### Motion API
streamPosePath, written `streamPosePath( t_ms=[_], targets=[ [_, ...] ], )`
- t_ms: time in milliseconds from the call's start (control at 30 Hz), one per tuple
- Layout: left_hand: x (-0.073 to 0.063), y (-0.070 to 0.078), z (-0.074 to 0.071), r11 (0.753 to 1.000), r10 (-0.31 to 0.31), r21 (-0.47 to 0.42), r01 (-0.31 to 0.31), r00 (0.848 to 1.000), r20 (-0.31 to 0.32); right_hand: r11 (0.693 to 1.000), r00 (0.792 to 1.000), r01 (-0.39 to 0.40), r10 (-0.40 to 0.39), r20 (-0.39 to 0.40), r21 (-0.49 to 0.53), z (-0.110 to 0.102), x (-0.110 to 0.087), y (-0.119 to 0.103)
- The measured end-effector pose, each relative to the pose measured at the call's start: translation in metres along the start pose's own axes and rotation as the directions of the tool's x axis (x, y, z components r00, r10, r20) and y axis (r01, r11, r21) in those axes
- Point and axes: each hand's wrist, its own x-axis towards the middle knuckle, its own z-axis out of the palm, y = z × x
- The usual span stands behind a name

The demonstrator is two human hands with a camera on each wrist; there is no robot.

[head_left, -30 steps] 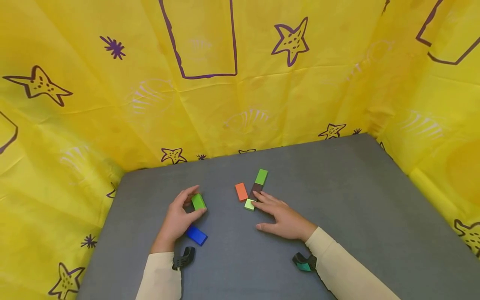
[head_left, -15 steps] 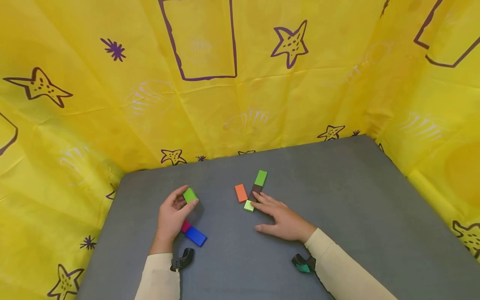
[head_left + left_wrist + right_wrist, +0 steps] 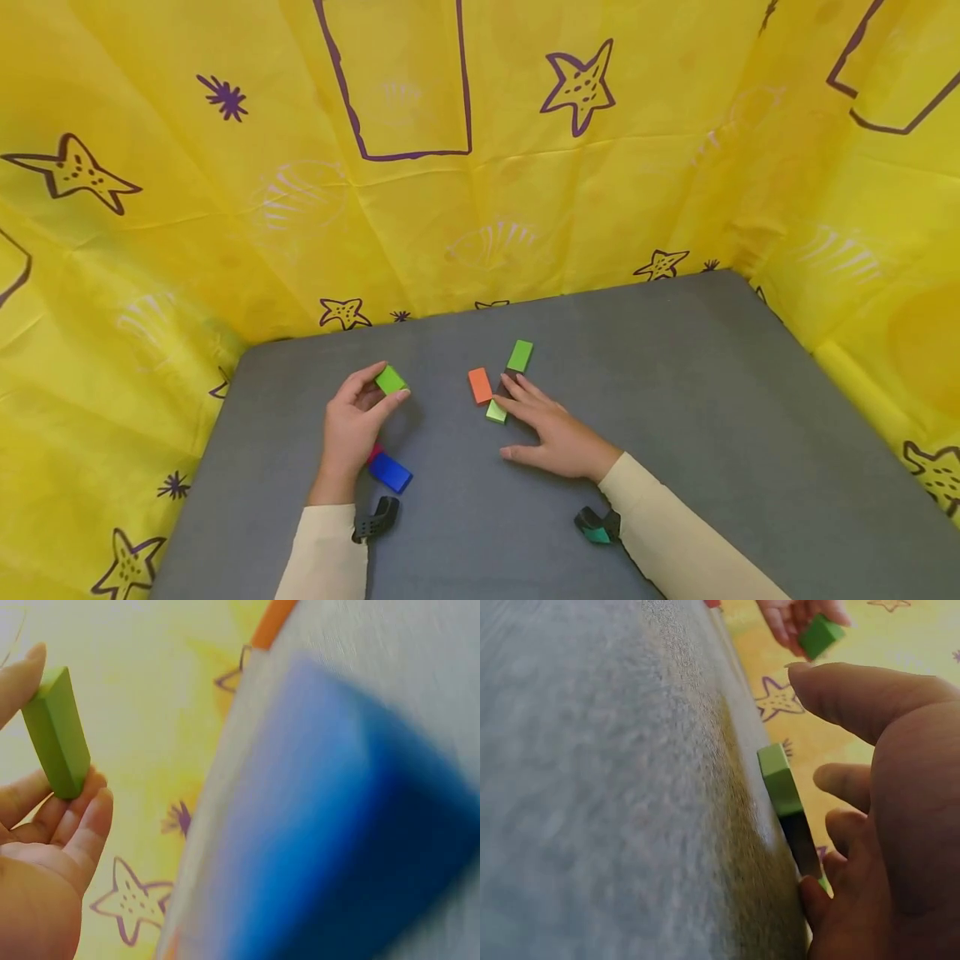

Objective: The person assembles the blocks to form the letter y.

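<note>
My left hand pinches a green block between thumb and fingertips. In the left wrist view that green block is held off the table. A blue block and a partly covered red block lie beside the left wrist. My right hand, fingers extended and spread, has its fingertips at a dark brown block and a light green block. Another green block continues that row at its far end. To the row's left lies an orange block.
Grey cloth covers the table. A yellow curtain with purple drawings hangs behind and along the sides. Each wrist wears a dark camera mount, one of them the left mount.
My left hand has lifted the green block, first drawing it left, then bringing it slightly right. More of the red block came into view. My right hand has shifted slightly left.
</note>
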Motion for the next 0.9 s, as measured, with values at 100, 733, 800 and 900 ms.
streamPosePath(
  t_ms=[100,733,800,900],
  targets=[
    [0.003,0.006,0.011,1.0,0.03,-0.007,-0.03,1.0,0.003,1.0,1.0,-0.015,0.015,0.001,-0.006,0.002,0.006,0.0],
    [0.036,0.013,0.078,0.987,0.146,-0.079,-0.14,0.986,0.076,0.995,1.0,-0.013,0.013,0.001,-0.102,0.009,0.016,0.006],
    [0.04,0.014,0.082,0.988,0.147,-0.07,-0.141,0.986,0.083,0.995,1.0,-0.014,0.014,0.0,-0.102,0.009,0.016,0.006],
    [0.045,0.014,0.087,0.989,0.14,-0.059,-0.135,0.985,0.098,0.995,1.0,-0.012,0.012,-0.003,-0.098,0.008,0.016,0.006]
  ],
)
